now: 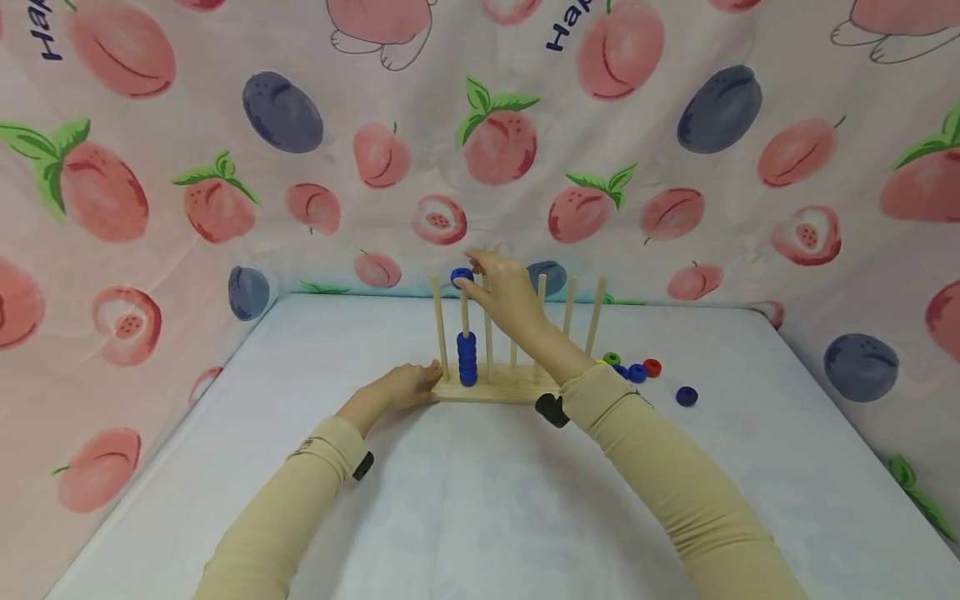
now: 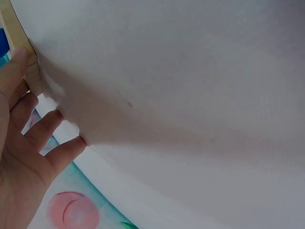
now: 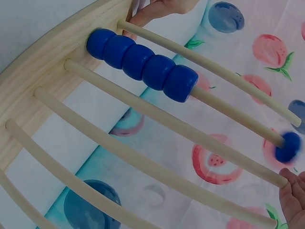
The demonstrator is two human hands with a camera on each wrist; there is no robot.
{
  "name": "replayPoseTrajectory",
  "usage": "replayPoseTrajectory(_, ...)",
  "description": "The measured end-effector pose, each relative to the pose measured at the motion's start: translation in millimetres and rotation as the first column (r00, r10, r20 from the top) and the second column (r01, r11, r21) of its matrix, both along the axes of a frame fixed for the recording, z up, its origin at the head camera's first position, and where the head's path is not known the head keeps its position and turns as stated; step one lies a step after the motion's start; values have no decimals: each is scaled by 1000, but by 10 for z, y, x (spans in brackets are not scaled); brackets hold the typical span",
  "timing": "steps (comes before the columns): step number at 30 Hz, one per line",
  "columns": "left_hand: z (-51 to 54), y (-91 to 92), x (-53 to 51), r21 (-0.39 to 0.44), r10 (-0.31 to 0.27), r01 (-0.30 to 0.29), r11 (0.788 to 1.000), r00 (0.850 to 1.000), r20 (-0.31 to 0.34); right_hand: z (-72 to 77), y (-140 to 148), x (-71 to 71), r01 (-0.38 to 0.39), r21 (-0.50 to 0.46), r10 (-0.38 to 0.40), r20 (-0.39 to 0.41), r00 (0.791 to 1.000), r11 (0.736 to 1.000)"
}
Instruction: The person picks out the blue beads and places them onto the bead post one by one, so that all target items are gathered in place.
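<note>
A wooden rack [image 1: 487,392] with several upright rods stands on the table. My left hand [image 1: 407,386] holds the left end of its base, thumb on top in the left wrist view. Several blue beads [image 3: 142,64] are stacked at the foot of the second rod from the left. Another blue bead [image 1: 461,276], blurred in the right wrist view, sits at that rod's top end. My right hand [image 1: 516,298] is beside this bead, thumb and fingers spread; a small gap shows between bead and fingers [image 3: 291,193] in the right wrist view.
Right of the rack lie loose beads: a green bead [image 1: 612,358], a red bead [image 1: 652,367], a blue bead [image 1: 637,372] and a darker bead [image 1: 686,396] farther right. Yellow shows partly behind the right forearm. A fruit-patterned cloth [image 1: 382,200] hangs behind the table.
</note>
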State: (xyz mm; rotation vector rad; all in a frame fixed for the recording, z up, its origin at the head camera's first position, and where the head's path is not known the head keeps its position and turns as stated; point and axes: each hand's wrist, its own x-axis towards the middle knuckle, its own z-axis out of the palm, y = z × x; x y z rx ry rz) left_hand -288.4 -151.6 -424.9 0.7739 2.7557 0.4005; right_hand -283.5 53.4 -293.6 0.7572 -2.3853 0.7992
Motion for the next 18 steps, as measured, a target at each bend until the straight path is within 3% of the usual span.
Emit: replayPoseTrajectory(18, 7, -1, -3, -14, -22, 21, 1000, 1000, -14, -12, 27, 16, -30, -22, 30, 4, 1000, 999)
